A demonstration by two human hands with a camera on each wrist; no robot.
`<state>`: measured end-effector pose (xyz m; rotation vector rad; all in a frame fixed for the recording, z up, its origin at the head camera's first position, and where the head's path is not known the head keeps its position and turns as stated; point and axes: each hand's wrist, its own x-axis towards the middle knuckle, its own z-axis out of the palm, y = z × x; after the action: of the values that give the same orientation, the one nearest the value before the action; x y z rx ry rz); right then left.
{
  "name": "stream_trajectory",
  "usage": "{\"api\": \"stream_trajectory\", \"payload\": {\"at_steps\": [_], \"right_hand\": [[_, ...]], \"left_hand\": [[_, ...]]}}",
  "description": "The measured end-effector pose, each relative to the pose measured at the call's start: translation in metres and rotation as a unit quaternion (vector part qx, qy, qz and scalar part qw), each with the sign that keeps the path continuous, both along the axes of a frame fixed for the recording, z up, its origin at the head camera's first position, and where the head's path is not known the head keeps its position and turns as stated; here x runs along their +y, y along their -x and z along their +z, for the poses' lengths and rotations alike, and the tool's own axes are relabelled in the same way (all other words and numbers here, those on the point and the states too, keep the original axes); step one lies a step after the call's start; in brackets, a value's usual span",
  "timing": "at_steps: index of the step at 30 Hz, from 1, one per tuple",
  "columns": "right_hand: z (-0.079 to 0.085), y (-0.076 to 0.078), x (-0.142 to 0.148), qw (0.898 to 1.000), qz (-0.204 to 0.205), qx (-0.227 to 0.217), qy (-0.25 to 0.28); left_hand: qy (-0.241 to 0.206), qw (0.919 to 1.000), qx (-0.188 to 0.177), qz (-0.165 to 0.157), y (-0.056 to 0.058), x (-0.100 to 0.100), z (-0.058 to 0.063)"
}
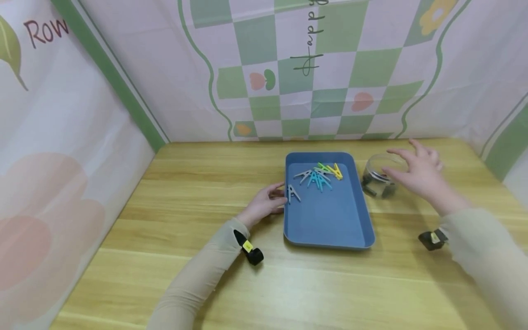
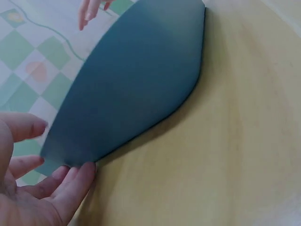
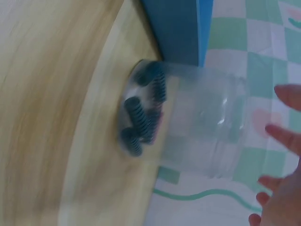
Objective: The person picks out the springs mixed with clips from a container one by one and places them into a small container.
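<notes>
My left hand (image 1: 264, 204) rests with its fingertips against the left wall of a blue tray (image 1: 330, 220); in the left wrist view the fingers touch the tray's outer side near its bottom edge. Several clothespins lie in the tray: a yellow one (image 1: 336, 171), grey, green and blue ones in a cluster at the far end, and a lone grey clothespin (image 1: 293, 193) by the left wall. My right hand (image 1: 425, 174) hovers over a clear jar (image 3: 202, 117), fingers spread and apart from its rim. Dark ribbed, screw-like pieces (image 3: 137, 115) lie at the jar's bottom.
The jar stands on the wooden table (image 1: 198, 192) just right of the tray's far end. A checkered cloth (image 1: 297, 87) hangs behind the table, and another printed cloth (image 1: 82, 137) borders its left side.
</notes>
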<state>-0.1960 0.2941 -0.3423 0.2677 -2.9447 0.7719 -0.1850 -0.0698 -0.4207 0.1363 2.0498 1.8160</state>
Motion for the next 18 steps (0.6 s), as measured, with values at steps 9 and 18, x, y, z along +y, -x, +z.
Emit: {"api": "stream_trajectory", "payload": {"at_steps": [9, 18], "right_hand": [[0.017, -0.018, -0.017, 0.998, -0.035, 0.057, -0.012], [0.029, -0.04, -0.035, 0.996, -0.041, 0.072, -0.028]], "left_hand": [[0.093, 0.9882, 0.121, 0.014, 0.002, -0.015, 0.031], [0.181, 0.9403, 0.283, 0.055, -0.015, -0.033, 0.07]]}}
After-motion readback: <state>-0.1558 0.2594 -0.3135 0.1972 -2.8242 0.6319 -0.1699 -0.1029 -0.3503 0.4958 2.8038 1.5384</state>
